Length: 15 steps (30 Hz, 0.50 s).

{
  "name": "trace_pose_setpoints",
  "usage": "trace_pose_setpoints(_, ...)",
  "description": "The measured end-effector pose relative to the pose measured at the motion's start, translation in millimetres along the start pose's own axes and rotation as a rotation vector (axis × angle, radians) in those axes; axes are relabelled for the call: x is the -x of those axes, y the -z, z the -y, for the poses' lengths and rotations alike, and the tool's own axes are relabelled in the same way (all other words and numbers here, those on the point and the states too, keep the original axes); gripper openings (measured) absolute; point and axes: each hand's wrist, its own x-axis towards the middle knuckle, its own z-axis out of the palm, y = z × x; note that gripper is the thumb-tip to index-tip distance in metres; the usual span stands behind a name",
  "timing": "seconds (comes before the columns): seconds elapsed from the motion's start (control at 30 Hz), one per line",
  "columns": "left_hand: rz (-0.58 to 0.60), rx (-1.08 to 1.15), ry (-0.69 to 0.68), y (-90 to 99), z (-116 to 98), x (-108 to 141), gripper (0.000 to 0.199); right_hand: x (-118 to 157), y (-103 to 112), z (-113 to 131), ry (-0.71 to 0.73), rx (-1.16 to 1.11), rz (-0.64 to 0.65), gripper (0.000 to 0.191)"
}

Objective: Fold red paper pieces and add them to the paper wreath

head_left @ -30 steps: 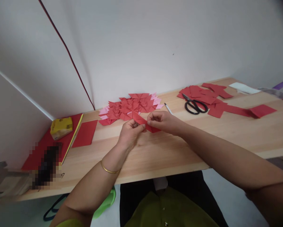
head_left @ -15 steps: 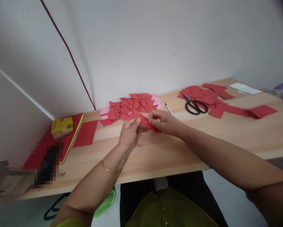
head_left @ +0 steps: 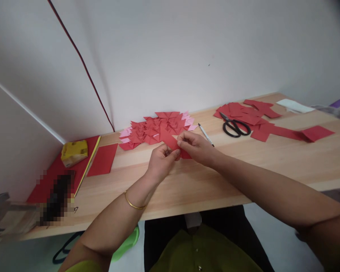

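Far left of the table: yellow packet (head_left: 75, 151) resting on a large red sheet (head_left: 46, 185); just right of it, a smaller red rectangle (head_left: 103, 160), lying flat. Near the wall, folded red pieces (head_left: 158, 126) in a pile, pink ones (head_left: 188, 120) at both ends; I judge these done. In front of the pile, left hand (head_left: 162, 160): thumb and fingers pinched on a red paper strip (head_left: 169, 139). Strip is held between both hands, apparently part-worked; its folds are too small for me to read. Right hand (head_left: 195, 147): fingers curled, tips closed on the strip's other side. White pen (head_left: 206, 135) just beside. Further right, black-handled scissors (head_left: 235, 128) by a heap of flat red pieces (head_left: 238, 110), mostly unfolded, so judged left to do.
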Motion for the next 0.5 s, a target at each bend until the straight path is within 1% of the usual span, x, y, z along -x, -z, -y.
trace_pose_setpoints(0.1,0.046,0.015,0.045,-0.9,4.0,0.6,0.026,-0.8,1.6,-1.2,-0.015,0.034,-0.012,0.014)
trace_pose_setpoints(0.17,0.081,0.020,0.087,-1.7,6.7,1.0,0.026,-1.3,2.7,-2.3,0.010,0.083,-0.025,0.014)
trace_pose_setpoints(0.27,0.119,0.037,0.100,-2.8,8.4,1.5,0.025,-1.5,3.1,-3.4,0.036,0.104,-0.015,0.014)
trace_pose_setpoints(0.4,0.134,0.026,0.137,-3.3,5.7,2.8,0.025,-1.3,2.1,-3.7,0.030,0.129,-0.012,0.015)
trace_pose_setpoints(0.5,0.133,-0.028,0.136,-2.0,1.8,4.2,0.025,-1.4,2.6,-3.3,0.044,0.128,0.003,0.016)
